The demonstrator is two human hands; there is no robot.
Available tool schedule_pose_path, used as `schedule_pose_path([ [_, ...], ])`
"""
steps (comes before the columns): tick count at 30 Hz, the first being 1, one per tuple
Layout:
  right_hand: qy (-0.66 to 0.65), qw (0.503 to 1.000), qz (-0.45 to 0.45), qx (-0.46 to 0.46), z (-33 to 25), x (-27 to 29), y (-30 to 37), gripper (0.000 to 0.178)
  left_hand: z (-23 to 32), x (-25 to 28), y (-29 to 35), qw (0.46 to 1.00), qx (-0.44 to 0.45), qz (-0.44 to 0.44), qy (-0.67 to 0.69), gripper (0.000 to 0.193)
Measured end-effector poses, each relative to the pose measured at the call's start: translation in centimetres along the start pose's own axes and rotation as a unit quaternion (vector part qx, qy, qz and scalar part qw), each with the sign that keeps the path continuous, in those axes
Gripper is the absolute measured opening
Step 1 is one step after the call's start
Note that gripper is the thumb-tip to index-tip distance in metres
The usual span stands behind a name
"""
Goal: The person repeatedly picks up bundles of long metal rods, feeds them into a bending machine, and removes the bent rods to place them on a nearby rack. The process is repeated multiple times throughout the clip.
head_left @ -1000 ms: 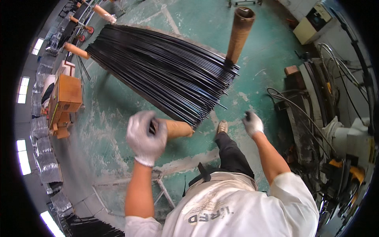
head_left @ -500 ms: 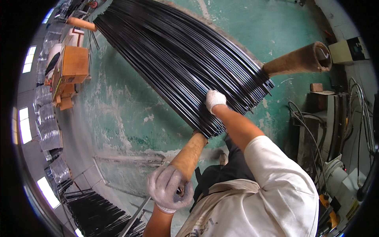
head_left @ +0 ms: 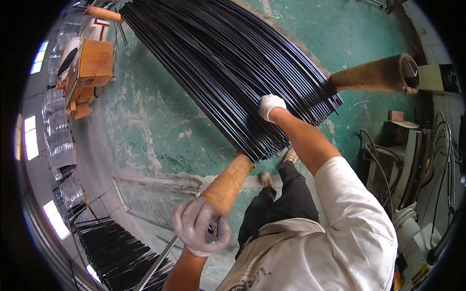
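Rods (head_left: 233, 72), long, thin and black, are laid side by side in one broad layer above a green floor (head_left: 160, 116), with their near ends left uneven. The right hand (head_left: 271, 107), covered by a pale knitted glove, is placed over the rods, close to their near ends; its fingers are mostly hidden, so whether any rod is gripped cannot be told. The left hand (head_left: 201, 227), also gloved, is held on the near side of the rods, over the raised end of a tan tube (head_left: 229, 182) set at their near left corner. Its fingers are seen curled, with a narrow dark gap beside the thumb, but whether the tube is clasped cannot be told. A darker tube (head_left: 369, 75), open at its end, is set at the rods' near right corner, and an orange-tan tube (head_left: 103, 14) is seen by their far left edge. Well left of the rods, a wooden box (head_left: 97, 59) is seen. Shoes (head_left: 267, 179) are seen just on the rods' near side.
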State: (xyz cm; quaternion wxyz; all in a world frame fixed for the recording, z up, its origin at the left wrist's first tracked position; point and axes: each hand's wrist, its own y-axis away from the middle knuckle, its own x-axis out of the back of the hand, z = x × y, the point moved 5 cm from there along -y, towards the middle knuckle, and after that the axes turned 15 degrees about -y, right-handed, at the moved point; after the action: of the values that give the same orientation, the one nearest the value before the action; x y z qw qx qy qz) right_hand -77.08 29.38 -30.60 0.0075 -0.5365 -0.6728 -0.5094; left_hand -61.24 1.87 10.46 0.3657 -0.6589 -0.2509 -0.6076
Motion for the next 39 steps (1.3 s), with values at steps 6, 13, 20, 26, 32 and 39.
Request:
schedule_pose_path([
  [6,-0.408,0.902,-0.124,-0.068,2.8,-0.5,-0.1,0.087,-0.4,-0.1,-0.9,0.998,-0.001,0.055,0.013,0.047],
  [13,-0.558,0.813,-0.151,-0.065,2.9,-0.7,5.4,0.030,-1.3,0.3,-1.9,0.991,-0.019,0.126,0.043,0.046],
  [20,-0.442,0.893,-0.069,-0.048,4.2,-0.8,15.1,0.058,-1.7,0.2,-2.3,0.986,-0.026,0.158,0.037,0.039],
  [26,-0.237,0.967,0.039,-0.087,14.4,-6.7,31.7,0.064,2.0,1.7,-1.9,0.978,-0.088,0.190,-0.014,0.032],
  [32,-0.238,0.936,0.073,-0.249,28.4,-16.5,60.1,0.055,11.8,-2.4,8.6,0.913,-0.275,0.109,0.280,0.021],
  [39,-0.123,0.911,0.109,-0.377,22.9,-18.6,78.1,0.047,11.0,-28.1,9.6,0.546,0.316,-0.318,0.708,0.044],
])
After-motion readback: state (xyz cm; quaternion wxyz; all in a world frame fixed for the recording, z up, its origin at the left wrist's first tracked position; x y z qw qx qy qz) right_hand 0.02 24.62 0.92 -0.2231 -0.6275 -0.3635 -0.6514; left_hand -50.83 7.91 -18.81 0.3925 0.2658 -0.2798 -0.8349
